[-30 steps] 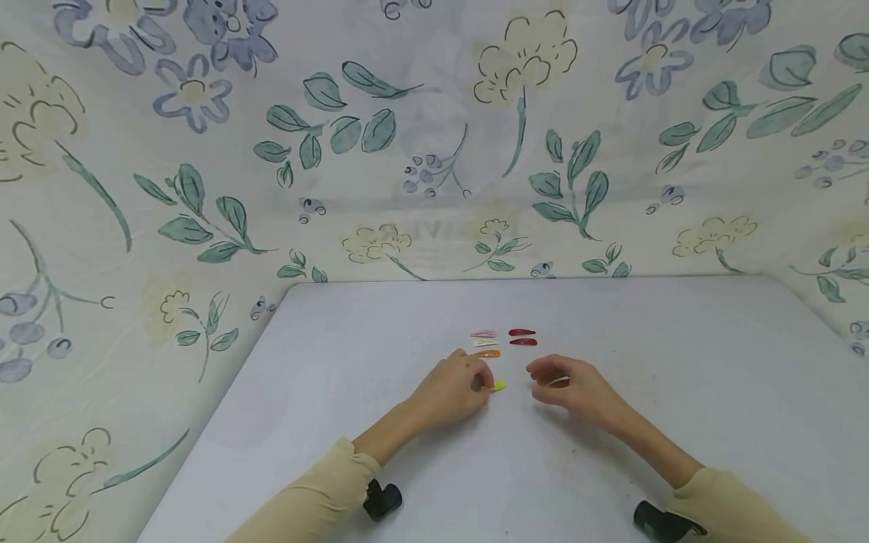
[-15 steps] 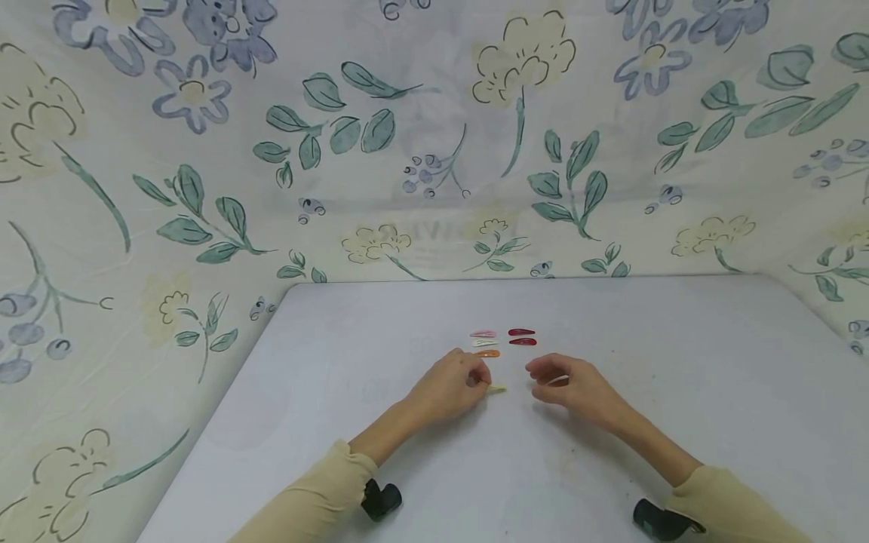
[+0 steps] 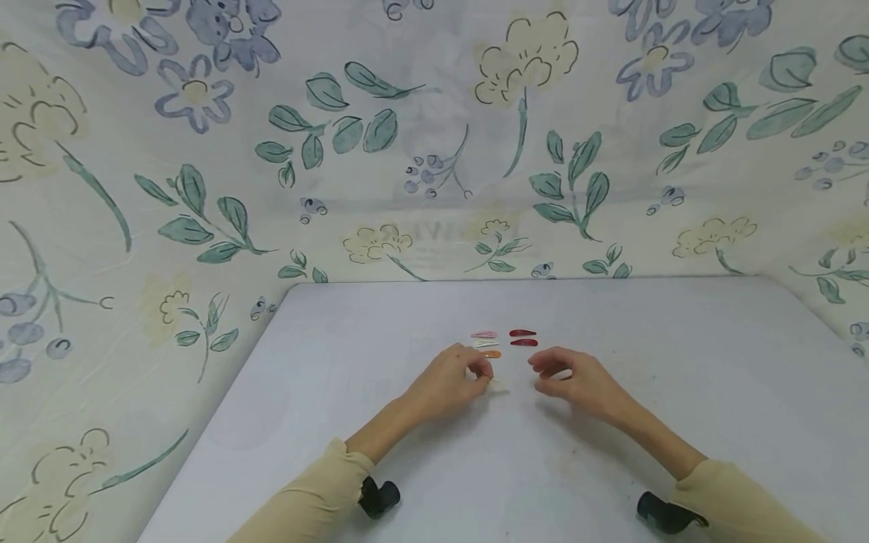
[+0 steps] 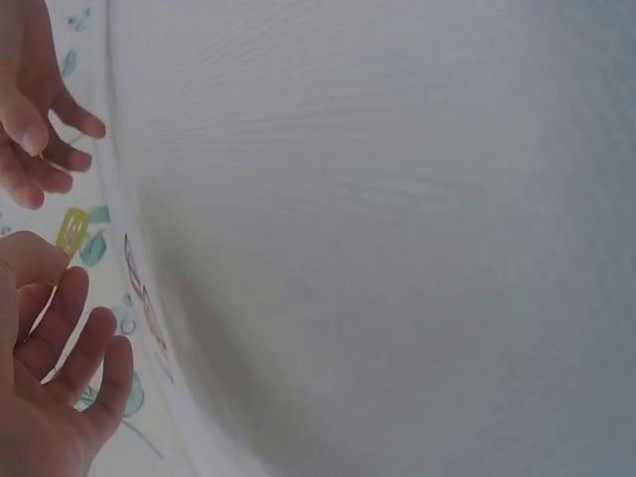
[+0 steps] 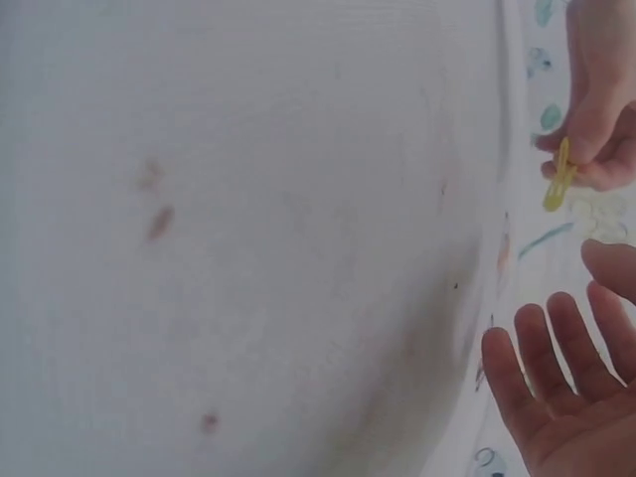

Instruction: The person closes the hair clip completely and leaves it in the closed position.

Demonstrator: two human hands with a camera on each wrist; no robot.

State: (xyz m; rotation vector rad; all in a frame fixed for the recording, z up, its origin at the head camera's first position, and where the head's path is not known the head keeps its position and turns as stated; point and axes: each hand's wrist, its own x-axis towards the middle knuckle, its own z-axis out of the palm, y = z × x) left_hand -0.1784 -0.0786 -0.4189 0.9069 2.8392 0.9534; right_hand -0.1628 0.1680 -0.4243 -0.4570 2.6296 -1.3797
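Between thumb and index finger, my left hand [image 3: 444, 383] pinches a yellow snap hair clip [image 4: 72, 231] at one end. Its other end sticks out to the right; in the head view it looks pale and blurred. The clip [image 5: 558, 189] is held above the table. To its right my right hand [image 3: 577, 381] hovers apart from it, fingers loosely bent and holding nothing. Beyond the hands lie a pink hair clip [image 3: 484, 334], a white hair clip [image 3: 486, 344], an orange hair clip [image 3: 493, 354] partly behind my left hand, and two red hair clips [image 3: 523, 342].
The white table [image 3: 679, 362] reaches back to a floral cloth [image 3: 434, 173] hanging behind it. A few small dark specks [image 5: 160, 223] mark the tabletop. A black wrist camera [image 3: 379, 498] is strapped at the left cuff, another wrist camera [image 3: 665, 514] at the right.
The yellow hair clip has turned in my left fingers, from its yellow face through edge-on to a paler side. Both hands have stayed nearly in place.
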